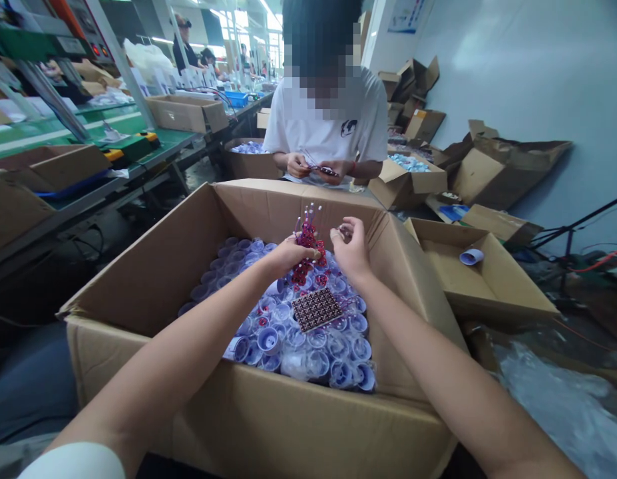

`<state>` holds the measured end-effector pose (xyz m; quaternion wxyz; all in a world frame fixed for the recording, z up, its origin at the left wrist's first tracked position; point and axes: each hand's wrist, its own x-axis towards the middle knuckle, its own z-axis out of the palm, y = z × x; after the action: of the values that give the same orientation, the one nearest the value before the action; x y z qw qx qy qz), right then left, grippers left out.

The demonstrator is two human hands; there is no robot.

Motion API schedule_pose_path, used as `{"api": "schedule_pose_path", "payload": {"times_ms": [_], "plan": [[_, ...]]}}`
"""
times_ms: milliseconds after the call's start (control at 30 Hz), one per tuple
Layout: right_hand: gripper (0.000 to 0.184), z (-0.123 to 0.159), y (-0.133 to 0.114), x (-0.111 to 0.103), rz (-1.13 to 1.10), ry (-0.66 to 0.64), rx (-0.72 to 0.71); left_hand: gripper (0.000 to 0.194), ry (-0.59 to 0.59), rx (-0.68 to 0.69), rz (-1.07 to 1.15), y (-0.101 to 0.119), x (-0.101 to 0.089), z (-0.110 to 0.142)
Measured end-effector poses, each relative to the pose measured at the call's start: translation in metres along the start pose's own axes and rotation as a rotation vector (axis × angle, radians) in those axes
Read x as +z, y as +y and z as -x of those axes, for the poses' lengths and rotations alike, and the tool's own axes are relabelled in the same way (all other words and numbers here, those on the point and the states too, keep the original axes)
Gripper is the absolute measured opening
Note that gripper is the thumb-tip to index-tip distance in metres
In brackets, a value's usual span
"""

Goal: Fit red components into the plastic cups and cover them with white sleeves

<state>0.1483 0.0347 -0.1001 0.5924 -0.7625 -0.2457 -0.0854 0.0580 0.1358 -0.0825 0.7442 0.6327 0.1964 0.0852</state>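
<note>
My left hand [288, 254] is closed around a bunch of small round red circuit boards [305, 234]. Thin wires with white ends stick up out of the bunch. To its right, my right hand [352, 249] is raised with bent fingers pinching a small dark piece [345, 231], too small to make out clearly. Below both hands a dark rectangular panel of small round circuit boards [317, 310] lies on many pale purple plastic cups [269, 340]. Some loose red boards are scattered among the cups. A large open cardboard box [268, 412] holds all of these.
Across the box a person [328, 126] in a white shirt holds a similar dark board with wires. An open carton [492, 266] with one purple cup [470, 257] stands at right. Plastic bags [558, 399] lie below it. A green conveyor line [33, 133] runs along the left.
</note>
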Motion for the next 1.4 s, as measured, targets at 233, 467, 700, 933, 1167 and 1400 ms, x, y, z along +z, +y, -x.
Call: {"api": "schedule_pose_path", "payload": {"times_ms": [233,467,700,933,1167,1400], "plan": [[0.029,0.007,0.000,0.009,-0.246,-0.516,0.152,0.021,0.036,0.066,0.082,0.001,-0.002,-0.003],[0.019,0.004,-0.003,0.005,-0.285,-0.350,0.280,0.030,0.004,0.011,0.062,0.006,-0.006,-0.003],[0.018,0.005,0.000,0.006,-0.251,-0.449,0.224,0.032,-0.014,0.004,0.072,0.006,-0.007,-0.003],[0.020,-0.003,0.012,0.003,-0.106,-0.356,0.260,0.034,0.053,-0.028,0.008,-0.003,-0.018,-0.014],[0.006,-0.002,0.014,0.006,-0.125,-0.444,0.340,0.034,0.145,-0.049,-0.059,-0.003,-0.024,-0.018],[0.006,0.003,0.007,0.003,0.050,-0.425,0.170,0.031,0.200,-0.006,-0.017,0.015,-0.028,-0.013]]}}
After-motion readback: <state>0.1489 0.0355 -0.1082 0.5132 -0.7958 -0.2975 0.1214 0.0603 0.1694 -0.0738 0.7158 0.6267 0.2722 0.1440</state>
